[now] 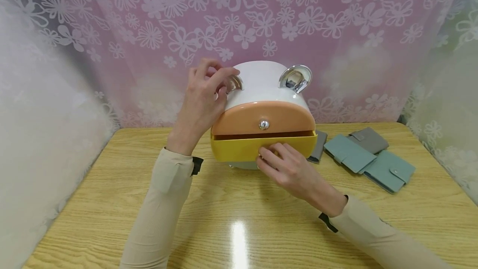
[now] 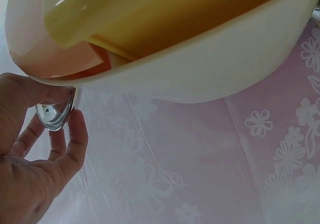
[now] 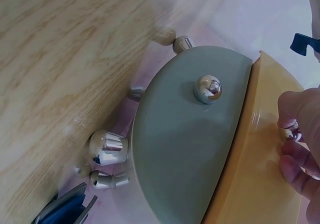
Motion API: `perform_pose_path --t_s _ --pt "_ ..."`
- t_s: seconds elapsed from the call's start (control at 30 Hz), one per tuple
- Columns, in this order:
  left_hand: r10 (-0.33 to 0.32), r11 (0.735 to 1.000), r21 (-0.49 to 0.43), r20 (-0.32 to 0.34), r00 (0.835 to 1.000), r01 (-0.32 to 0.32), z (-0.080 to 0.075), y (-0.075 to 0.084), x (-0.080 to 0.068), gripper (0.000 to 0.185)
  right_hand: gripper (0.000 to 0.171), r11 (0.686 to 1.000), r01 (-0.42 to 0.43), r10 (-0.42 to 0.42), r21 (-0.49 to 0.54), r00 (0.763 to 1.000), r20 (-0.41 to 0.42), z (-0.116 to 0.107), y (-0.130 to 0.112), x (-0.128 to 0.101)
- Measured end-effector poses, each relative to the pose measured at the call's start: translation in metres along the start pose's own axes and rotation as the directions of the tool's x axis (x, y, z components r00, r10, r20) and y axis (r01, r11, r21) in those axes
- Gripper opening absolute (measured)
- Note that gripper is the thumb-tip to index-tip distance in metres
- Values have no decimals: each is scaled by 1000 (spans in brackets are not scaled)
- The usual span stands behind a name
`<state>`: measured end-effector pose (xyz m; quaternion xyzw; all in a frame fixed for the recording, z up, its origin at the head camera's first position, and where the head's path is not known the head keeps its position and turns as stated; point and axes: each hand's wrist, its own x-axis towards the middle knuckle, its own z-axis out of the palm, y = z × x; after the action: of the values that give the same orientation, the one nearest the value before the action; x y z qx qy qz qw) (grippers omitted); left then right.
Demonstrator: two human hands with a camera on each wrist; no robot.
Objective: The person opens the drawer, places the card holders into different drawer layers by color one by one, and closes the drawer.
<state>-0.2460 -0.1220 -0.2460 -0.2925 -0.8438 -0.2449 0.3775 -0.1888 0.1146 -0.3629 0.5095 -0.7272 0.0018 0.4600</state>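
Observation:
A white, rounded drawer box (image 1: 261, 78) with two silver ears stands on the table. My left hand (image 1: 203, 99) grips its left silver ear (image 2: 52, 115) between thumb and fingers. The yellow middle drawer (image 1: 235, 148) is pulled partway out, and a dark gap shows above its front. With my right hand (image 1: 287, 169) I pinch the silver knob (image 3: 291, 131) of this drawer. Above it, the orange drawer (image 1: 239, 121) with a silver knob (image 1: 264, 125) is closed. The grey-green bottom drawer (image 3: 185, 124) is closed too. What the yellow drawer holds cannot be seen.
Right of the box, two teal wallets (image 1: 350, 152) overlap a grey wallet (image 1: 369, 139). Another dark grey wallet (image 1: 318, 147) lies close against the box's right side. A floral curtain (image 1: 242, 20) hangs behind the wooden table (image 1: 209, 223). Silver feet (image 3: 109, 148) support the box.

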Motion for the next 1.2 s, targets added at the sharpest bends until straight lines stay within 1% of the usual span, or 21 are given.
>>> perform_pose_path --t_s 0.1,0.4,0.53,0.83,1.2 --pt "0 1000 -12 -2 1000 0 0 0 0 35 32 1000 -6 6 5 1000 -2 -1 -1 0" --pt "-14 1000 -13 5 1000 14 0 1 -1 35 32 1000 2 -2 -6 1000 -7 -3 -3 0" --pt "-9 1000 -8 2 1000 9 0 0 -1 35 31 1000 0 0 0 1000 -14 -4 -4 0" --pt "-10 1000 -10 4 1000 10 0 0 -1 35 33 1000 -10 10 4 1000 -1 -7 -7 -2" --pt "-18 1000 -12 10 1000 18 0 0 -1 35 33 1000 -11 11 0 1000 -11 -9 -11 -3"
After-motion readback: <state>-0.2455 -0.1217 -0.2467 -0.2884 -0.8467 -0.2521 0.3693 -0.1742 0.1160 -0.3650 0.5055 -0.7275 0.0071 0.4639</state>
